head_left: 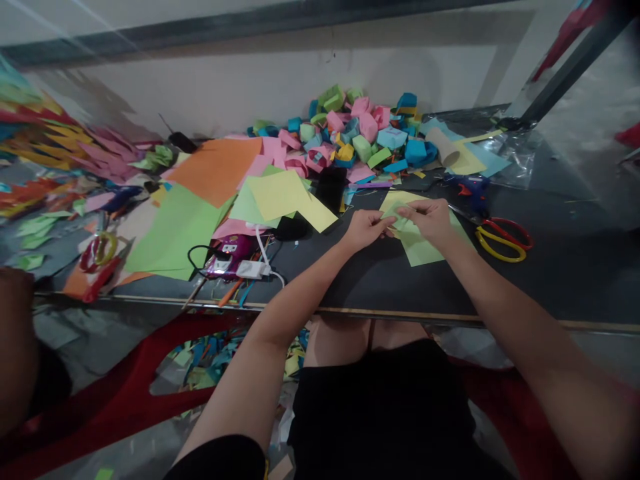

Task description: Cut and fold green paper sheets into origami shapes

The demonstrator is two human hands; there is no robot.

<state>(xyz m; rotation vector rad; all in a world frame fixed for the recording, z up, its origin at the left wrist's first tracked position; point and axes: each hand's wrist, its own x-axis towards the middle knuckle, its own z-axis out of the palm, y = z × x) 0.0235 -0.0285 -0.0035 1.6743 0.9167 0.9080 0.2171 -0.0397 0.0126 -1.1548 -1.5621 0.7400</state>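
Observation:
Both hands meet over the dark table, pinching a small pale green piece of paper between them. My left hand has its fingers closed at the paper's left side. From the right, my right hand grips it with thumb and fingers. Below the hands lie a light green sheet and a pale yellow sheet partly hidden by them. Just right of my right hand are scissors with red and yellow handles. Behind these is a blue tool that looks like a glue gun.
A heap of folded coloured paper pieces lies against the wall. Orange and green sheets cover the left side, near a purple power strip with cables. Another person's arm shows at far left, near a second pair of scissors.

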